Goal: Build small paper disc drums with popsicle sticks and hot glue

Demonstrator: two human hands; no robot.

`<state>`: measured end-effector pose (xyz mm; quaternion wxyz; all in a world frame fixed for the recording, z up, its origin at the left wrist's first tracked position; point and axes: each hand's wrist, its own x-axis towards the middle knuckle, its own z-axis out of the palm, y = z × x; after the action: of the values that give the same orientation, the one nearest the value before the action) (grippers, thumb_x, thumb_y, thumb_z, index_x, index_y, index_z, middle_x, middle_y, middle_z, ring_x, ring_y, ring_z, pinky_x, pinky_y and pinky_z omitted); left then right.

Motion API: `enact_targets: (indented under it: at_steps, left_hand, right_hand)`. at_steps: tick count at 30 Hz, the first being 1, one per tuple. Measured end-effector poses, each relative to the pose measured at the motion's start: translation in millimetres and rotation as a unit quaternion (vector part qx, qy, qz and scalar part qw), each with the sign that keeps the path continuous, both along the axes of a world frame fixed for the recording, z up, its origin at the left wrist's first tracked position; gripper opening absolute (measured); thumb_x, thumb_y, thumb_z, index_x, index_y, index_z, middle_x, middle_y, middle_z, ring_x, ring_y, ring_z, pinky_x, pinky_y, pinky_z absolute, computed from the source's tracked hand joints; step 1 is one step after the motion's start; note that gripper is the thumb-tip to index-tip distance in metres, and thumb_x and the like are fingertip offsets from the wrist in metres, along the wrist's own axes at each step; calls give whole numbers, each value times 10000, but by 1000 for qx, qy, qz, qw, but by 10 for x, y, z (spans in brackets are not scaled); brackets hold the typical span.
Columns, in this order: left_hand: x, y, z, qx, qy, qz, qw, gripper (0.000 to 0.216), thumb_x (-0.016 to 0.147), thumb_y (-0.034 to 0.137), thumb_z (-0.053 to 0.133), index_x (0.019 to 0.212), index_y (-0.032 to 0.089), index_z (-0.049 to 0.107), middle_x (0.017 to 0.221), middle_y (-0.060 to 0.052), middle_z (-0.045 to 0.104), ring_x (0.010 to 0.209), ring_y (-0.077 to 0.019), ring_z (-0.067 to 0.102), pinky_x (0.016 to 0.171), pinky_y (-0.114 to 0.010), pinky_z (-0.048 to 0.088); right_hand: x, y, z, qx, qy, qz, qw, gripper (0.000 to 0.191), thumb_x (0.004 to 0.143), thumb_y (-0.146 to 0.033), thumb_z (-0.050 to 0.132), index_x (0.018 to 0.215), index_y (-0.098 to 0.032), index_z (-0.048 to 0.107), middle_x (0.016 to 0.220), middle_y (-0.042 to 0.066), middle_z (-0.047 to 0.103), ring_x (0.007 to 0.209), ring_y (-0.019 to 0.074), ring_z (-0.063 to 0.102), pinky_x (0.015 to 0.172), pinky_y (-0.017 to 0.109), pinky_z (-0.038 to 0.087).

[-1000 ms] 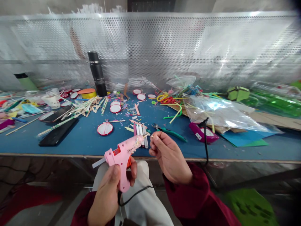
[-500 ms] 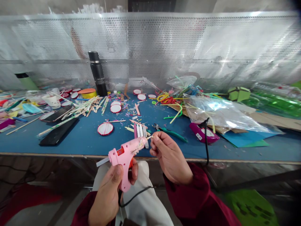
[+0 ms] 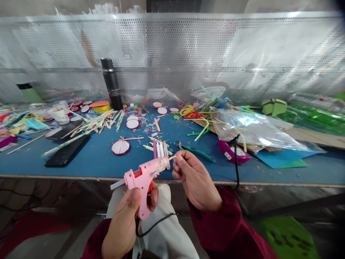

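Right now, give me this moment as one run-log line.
left hand: holding pink glue gun | right hand: pinched near nozzle, what it holds unclear | blue tabletop: teal-handled pliers

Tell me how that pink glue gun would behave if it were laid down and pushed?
The pink glue gun would probably keep its shape, since its body looks like hard plastic. It seems unlikely to roll far, given the handle jutting from its barrel. The black cord by the handle might drag or snag.
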<state>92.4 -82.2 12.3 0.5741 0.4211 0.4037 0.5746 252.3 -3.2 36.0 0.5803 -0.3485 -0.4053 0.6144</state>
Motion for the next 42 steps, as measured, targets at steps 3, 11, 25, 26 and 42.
enact_targets:
  at_steps: [3, 11, 25, 26, 42]
  left_hand:
    - [-5, 6, -6, 9, -2, 1, 1000, 556, 917, 658, 497, 944, 127, 659, 775, -69, 562, 554, -111, 351, 422, -269, 204]
    - [-11, 0, 35, 6, -1, 1, 1000, 577, 910, 676, 492, 771, 135, 640, 714, -59, 532, 613, -134, 397, 535, -274, 304]
    - [-12, -5, 15, 2, -4, 2, 1000, 576, 909, 673, 495, 743, 138, 625, 696, -45, 515, 584, -122, 381, 540, -276, 301]
    - [-12, -6, 13, 2, -6, 1, 1000, 577, 909, 675, 493, 749, 136, 625, 696, -43, 515, 567, -115, 363, 523, -276, 286]
    - [-19, -14, -32, 8, -7, 2, 1000, 549, 929, 651, 477, 785, 145, 632, 744, -65, 552, 622, -142, 384, 573, -285, 307]
  right_hand:
    - [-2, -3, -4, 0, 0, -2, 1000, 333, 795, -458, 790, 783, -197, 582, 702, -37, 462, 617, 90, 359, 527, 210, 332]
    - [-11, -4, 8, -1, 0, -1, 1000, 324, 797, -454, 788, 789, -200, 587, 700, -35, 464, 618, 93, 364, 529, 211, 333]
    - [-8, -17, 25, -3, 0, -1, 1000, 330, 791, -457, 790, 784, -200, 583, 698, -38, 463, 615, 93, 356, 534, 219, 321]
    - [-8, -18, 24, -4, 1, -2, 1000, 332, 790, -458, 792, 784, -200, 583, 694, -39, 463, 613, 94, 355, 534, 221, 320]
    - [-9, -9, 2, -3, 5, 1, 1000, 314, 807, -446, 780, 791, -199, 586, 698, -37, 457, 613, 89, 358, 528, 205, 327]
